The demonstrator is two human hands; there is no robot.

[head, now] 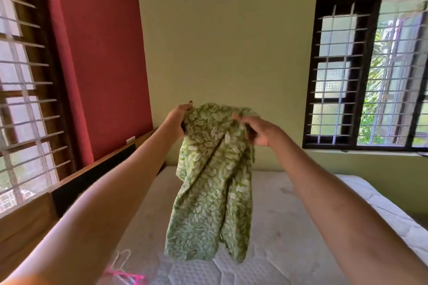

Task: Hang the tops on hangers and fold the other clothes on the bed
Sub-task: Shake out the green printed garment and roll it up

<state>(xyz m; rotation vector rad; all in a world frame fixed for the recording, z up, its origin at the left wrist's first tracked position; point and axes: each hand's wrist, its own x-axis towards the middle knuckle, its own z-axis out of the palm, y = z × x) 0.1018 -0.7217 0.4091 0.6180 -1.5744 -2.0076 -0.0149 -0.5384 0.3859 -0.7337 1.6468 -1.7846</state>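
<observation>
Pink and white hangers [125,271] lie on the bed [289,227], below-left of the garment. Left hand [177,120] pinches the top left edge of the green printed garment [213,180], fingers curled on cloth. Right hand [257,131] grips the top right edge, fingers bunched in fabric. Garment hangs in the air over the bed, crumpled, lower hem clear of the mattress or barely off it (can't tell which). Step, my read: opening it out to identify it as top or other. Next move calls for spreading the hands to find shoulders or waistband, then reaching to the hangers below-left of the garment if it's a top.
</observation>
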